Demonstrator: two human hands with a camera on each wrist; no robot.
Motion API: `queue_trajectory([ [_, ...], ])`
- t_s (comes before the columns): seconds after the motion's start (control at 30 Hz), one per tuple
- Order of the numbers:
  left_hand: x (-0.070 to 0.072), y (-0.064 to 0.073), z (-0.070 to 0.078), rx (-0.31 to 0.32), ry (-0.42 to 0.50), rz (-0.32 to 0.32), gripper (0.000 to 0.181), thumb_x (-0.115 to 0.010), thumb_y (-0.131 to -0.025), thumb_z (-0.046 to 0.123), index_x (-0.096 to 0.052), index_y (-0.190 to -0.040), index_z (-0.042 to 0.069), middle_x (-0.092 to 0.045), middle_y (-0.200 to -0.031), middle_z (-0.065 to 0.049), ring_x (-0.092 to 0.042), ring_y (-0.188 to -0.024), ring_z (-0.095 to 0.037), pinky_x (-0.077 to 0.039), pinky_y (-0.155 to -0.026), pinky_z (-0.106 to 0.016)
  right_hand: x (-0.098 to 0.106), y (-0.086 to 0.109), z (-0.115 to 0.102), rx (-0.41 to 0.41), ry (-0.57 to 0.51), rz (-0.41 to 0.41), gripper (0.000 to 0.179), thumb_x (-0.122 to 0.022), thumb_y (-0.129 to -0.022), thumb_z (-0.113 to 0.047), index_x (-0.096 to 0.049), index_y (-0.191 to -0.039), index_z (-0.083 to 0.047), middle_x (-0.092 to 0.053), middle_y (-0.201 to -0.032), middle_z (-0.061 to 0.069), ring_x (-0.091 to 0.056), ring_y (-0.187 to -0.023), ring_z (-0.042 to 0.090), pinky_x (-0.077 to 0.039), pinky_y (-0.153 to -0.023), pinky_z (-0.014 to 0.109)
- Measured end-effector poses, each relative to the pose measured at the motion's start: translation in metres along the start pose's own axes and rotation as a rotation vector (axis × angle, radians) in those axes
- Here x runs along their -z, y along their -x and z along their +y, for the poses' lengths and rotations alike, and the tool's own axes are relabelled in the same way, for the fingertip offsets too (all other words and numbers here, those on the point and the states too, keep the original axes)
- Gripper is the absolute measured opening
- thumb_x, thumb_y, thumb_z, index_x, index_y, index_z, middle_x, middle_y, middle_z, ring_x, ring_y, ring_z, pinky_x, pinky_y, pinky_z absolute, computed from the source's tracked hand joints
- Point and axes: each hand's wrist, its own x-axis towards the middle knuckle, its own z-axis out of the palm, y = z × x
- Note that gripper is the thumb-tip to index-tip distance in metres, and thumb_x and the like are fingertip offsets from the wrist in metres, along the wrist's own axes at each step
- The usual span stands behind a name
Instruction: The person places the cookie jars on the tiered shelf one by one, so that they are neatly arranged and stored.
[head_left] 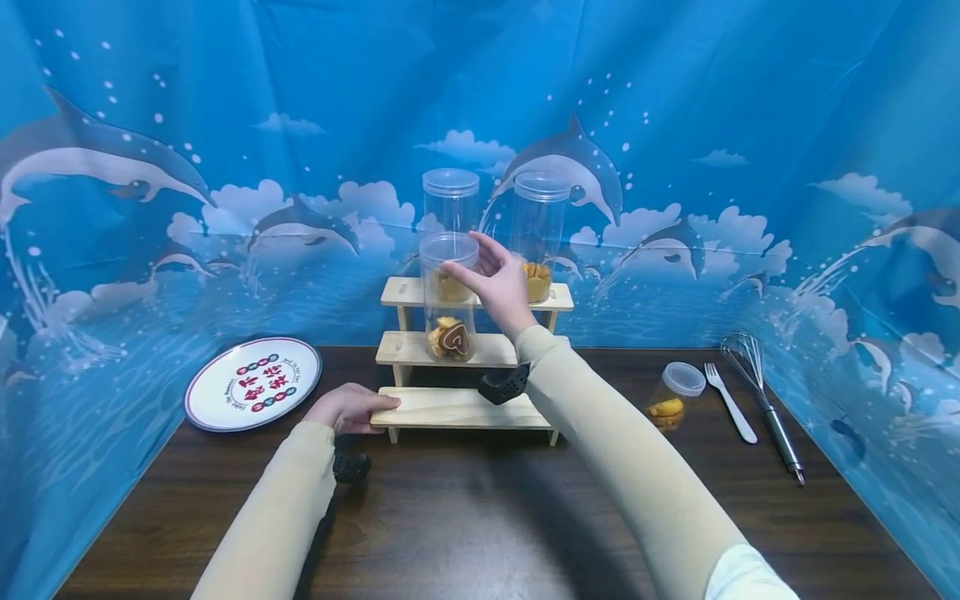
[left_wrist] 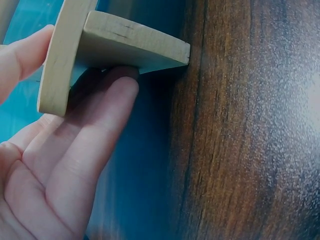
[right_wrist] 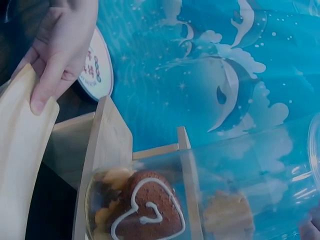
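A tiered wooden display stand [head_left: 465,408] is on the dark table. My left hand [head_left: 347,408] pinches the left end of its lowest step, thumb on top; the left wrist view shows fingers [left_wrist: 95,135] under the board. On the middle step, towards its left, is a tall clear jar [head_left: 448,300] with a heart-shaped brown cookie [right_wrist: 150,212] and other pieces at the bottom. My right hand [head_left: 504,287] holds this jar near its lid, thumb in front. Behind it, the top step bears two more tall jars, one at left [head_left: 450,200] and one at right [head_left: 540,225].
A white plate [head_left: 255,385] with red lettering lies left of the stand. To the right are a small lidded jar [head_left: 683,379] with yellow pieces, a white-handled fork [head_left: 733,408] and a whisk [head_left: 776,425]. A blue dolphin-print cloth [head_left: 360,100] hangs behind.
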Motion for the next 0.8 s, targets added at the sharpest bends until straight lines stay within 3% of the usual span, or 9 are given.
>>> queue_trajectory([
  [0.47, -0.002, 0.000, 0.000, 0.004, 0.012, 0.008, 0.050, -0.068, -0.088, 0.027, -0.055, -0.118, -0.011, -0.064, -0.079, -0.005, -0.064, -0.069, -0.013, -0.057, -0.070, -0.025, 0.008, 0.002, 0.001, -0.012, 0.061, -0.069, 0.072, -0.073, -0.084, -0.031, -0.039, -0.145, -0.015, -0.041, -0.147, 0.006, -0.045, -0.131, 0.014, -0.041, -0.102, 0.021],
  [0.8, -0.004, -0.004, -0.003, -0.032, 0.042, -0.001, 0.048, -0.068, -0.087, 0.022, -0.055, -0.117, -0.014, -0.065, -0.071, -0.002, -0.064, -0.065, -0.010, -0.058, -0.066, -0.026, 0.031, 0.013, -0.004, 0.012, -0.008, -0.128, 0.070, -0.073, -0.084, -0.027, -0.040, -0.144, -0.011, -0.045, -0.144, 0.002, -0.045, -0.130, 0.010, -0.039, -0.106, 0.026],
])
